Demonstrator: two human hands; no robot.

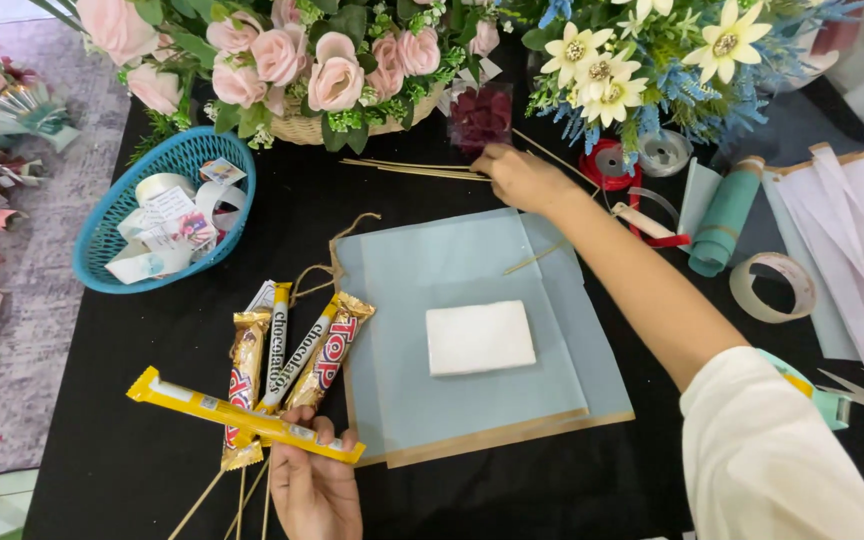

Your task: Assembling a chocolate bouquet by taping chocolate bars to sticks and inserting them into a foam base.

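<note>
From the head camera, the left hand (314, 485) grips a long yellow-wrapped candy bar (244, 415) near its right end, thumb on top and fingers (324, 432) curled round the wrapper, so most of the bar juts out to the left of the grip; it looks light and fairly stiff, but the glossy foil is likely slippery and the bar inside could snap, so a hold nearer the middle would seem steadier. Just beyond those fingers lies a fan of chocolate bars on skewers (287, 355), touching one another, their thin sticks running back beneath the hand. The right hand (520, 178) reaches far ahead, its fingers pinched on the near ends of a bundle of wooden skewers (412, 168), which stretches left from the fingertips; these look very light, rigid and brittle, best taken at the ends as shown. Between the two hands sits a white foam block (480, 337) on pale blue wrapping paper (472, 260) over a brown sheet. The bench (152, 440) wears a black cloth, probably grippy. Left of the skewers stands a blue basket of tags (157, 215); beyond them, a pink rose arrangement (322, 60); right of the reaching hand, ribbon spools (607, 165), a tape roll (774, 287) and scissors (857, 398).
</note>
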